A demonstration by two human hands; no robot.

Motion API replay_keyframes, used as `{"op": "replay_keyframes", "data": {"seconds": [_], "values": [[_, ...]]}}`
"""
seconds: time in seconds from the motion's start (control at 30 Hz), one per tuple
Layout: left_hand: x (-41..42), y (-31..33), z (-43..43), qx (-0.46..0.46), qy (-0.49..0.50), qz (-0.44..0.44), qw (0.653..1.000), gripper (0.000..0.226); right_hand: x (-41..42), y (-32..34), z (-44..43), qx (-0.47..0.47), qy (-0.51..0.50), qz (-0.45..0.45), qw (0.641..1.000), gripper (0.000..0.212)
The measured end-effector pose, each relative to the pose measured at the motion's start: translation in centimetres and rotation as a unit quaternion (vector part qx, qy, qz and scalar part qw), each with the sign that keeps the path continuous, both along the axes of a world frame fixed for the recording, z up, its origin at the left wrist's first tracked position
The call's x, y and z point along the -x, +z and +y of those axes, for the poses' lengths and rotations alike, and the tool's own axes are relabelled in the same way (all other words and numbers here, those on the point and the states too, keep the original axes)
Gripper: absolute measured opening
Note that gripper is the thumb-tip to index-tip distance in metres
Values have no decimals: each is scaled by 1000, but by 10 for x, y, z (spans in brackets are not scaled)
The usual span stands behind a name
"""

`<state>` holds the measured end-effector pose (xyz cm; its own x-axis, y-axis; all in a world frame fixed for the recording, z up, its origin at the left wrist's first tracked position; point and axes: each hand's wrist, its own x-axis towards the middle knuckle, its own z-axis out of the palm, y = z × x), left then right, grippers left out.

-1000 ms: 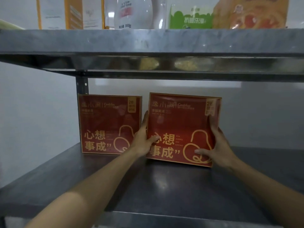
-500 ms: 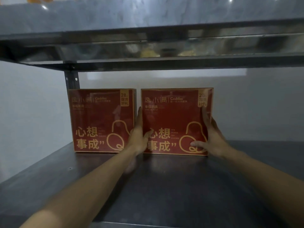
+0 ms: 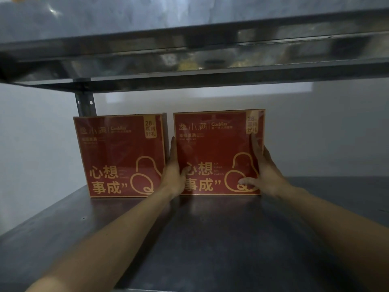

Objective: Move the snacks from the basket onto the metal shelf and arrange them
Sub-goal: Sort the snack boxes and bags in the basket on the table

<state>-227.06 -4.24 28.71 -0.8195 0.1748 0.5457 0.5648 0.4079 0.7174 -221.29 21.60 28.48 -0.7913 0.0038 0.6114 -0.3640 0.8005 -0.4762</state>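
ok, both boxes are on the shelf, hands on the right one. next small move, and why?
Probably slip the left hand out of the gap and let go with both. The right box stands upright on the shelf beside the left box; the left hand's fingers lie between them, the right hand grips its right edge.

Red boxes (image 3: 216,152), gold lettering

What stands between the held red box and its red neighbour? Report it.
Only the left hand: its fingers lie in the gap between the held red square snack box and the other red square snack box beside it.
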Motion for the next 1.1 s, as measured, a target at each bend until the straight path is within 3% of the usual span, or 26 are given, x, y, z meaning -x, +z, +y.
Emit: {"op": "replay_keyframes", "data": {"seconds": [0.13, 0.5, 0.7, 0.87, 0.97, 1.1], "values": [[2, -1, 0, 11, 5, -11, 1000, 84, 2, 0, 2, -1, 0, -2, 1000, 132], [-8, 1, -3, 56, -2, -4, 998, 103, -5, -2, 3, -26, -1, -38, 999, 135], [-18, 0, -9, 112, -3, 28, 993, 94, -28, -5, 1, -54, -68, -91, 992, 114], [-49, 3, -19, 200, 29, 52, 978, 69, -68, 5, -20, -159, -212, -9, 964, 80], [-73, 6, -28, 288, 63, 118, 948, 53, -93, 12, -44, -235, -208, 1, 949, 65], [-100, 6, -37, 389, 104, 173, 899, 55, -117, 16, -82, -340, -164, -49, 924, 65]]}}
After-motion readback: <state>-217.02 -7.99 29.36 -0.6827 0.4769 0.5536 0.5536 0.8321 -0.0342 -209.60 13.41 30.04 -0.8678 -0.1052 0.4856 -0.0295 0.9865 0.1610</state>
